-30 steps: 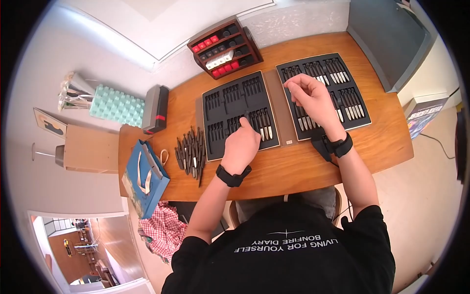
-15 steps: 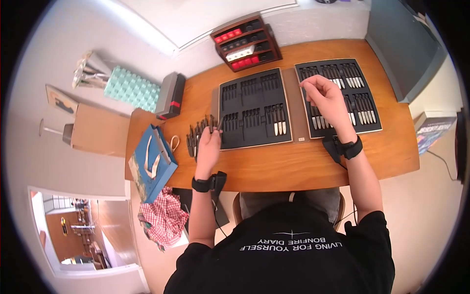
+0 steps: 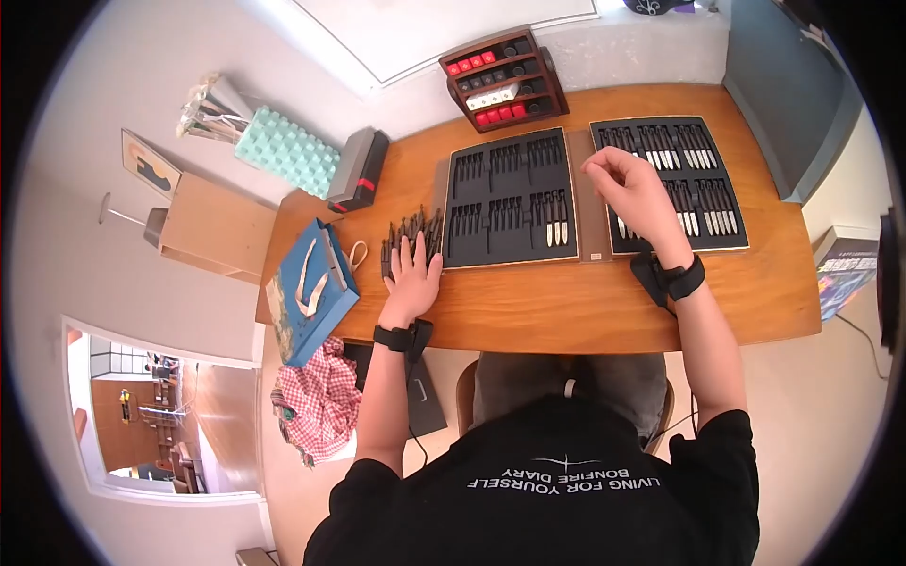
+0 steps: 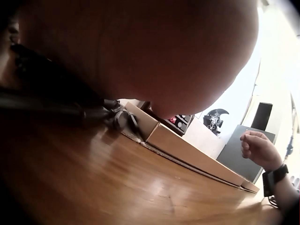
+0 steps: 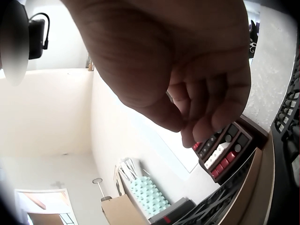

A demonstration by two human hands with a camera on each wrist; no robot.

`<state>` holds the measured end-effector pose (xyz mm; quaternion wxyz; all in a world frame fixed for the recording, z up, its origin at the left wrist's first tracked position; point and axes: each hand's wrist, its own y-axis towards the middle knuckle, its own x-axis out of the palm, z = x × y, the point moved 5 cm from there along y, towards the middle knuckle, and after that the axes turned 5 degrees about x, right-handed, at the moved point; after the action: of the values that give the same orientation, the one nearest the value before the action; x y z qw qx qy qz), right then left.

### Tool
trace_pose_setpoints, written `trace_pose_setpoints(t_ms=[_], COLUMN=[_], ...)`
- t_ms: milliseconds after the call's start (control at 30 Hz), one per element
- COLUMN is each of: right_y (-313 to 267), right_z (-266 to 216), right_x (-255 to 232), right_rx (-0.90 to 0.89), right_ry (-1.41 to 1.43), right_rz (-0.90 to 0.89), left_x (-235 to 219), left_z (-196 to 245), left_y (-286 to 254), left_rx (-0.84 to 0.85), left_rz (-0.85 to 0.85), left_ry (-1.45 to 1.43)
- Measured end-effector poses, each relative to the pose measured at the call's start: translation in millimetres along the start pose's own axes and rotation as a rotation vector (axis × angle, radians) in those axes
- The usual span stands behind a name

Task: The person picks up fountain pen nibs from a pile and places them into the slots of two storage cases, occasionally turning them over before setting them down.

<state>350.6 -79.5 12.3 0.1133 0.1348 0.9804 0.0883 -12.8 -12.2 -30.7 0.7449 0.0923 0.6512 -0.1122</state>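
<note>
My left hand (image 3: pixel 411 283) lies over the right part of a pile of slim dark pen-like pieces (image 3: pixel 434 229), with straight, spread fingers. In the left wrist view dark rods (image 4: pixel 56 104) show beside the hand. A black slotted tray (image 3: pixel 510 194) sits just right of the pile; dark pieces fill many slots, and several at its lower right have pale ends. Above the left side of the second tray (image 3: pixel 694 175), which is full of pale-ended pieces, hovers my right hand (image 3: pixel 640 196). Its fingers curl loosely toward the thumb, with nothing visible between them.
A blue paper bag (image 3: pixel 311 292) stands at the table's left edge, and a grey box (image 3: pixel 359 170) lies behind it. Behind the trays is a small wooden rack (image 3: pixel 505 80) of red, black and white blocks. A grey panel (image 3: pixel 793 104) rises at the back right.
My left hand has moved left from the first tray to the pile. Half a second ago its fingers gripped dark pieces there; now they are spread flat. The right hand keeps its pose.
</note>
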Motion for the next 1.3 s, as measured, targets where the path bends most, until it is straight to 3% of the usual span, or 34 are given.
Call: trace_pose_setpoints(t_ms=[67,467,633,733,833,1000,1067,1167,1200,1233,1300], right_y=[0,-8,-8,-11,-13,-14,-13,-12,-12,-12,-11], right_z=[-2,-12,-14,-19,-18,-16,-12,-10,-11,-10,-9], right_x=[-1,2,1,4,8,11,10,8,7,7,5], right_rx=[-0.037,-0.130,-0.150,-0.155,-0.186,-0.149,-0.149,-0.180,-0.155,-0.143,-0.154], right_ry=[-0.019,-0.229,-0.306,-0.348,-0.369,-0.402,-0.402,-0.438,-0.445,-0.448,-0.476], right_rz=[0.012,-0.044,-0.032,-0.055,-0.065,-0.079,-0.055,-0.012,-0.013,-0.012,-0.011], left_x=[9,5,-7,-10,0,16,-5,-32,-38,-39,-35], left_z=[-6,-16,-17,-19,-24,-42,-11,52,72,90,123], left_y=[1,9,-2,-32,-50,-37,-39,-34,-29,-24,-11], left_rx=[-0.048,-0.018,0.010,0.139,0.070,0.034,0.219,0.345,0.442,0.447,0.402], left_rz=[-0.139,-0.215,-0.104,0.007,-0.050,0.003,0.194,0.180,0.248,0.237,0.134], left_ry=[-0.082,-0.086,-0.085,0.029,0.054,0.041,0.137,-0.098,-0.055,-0.060,-0.357])
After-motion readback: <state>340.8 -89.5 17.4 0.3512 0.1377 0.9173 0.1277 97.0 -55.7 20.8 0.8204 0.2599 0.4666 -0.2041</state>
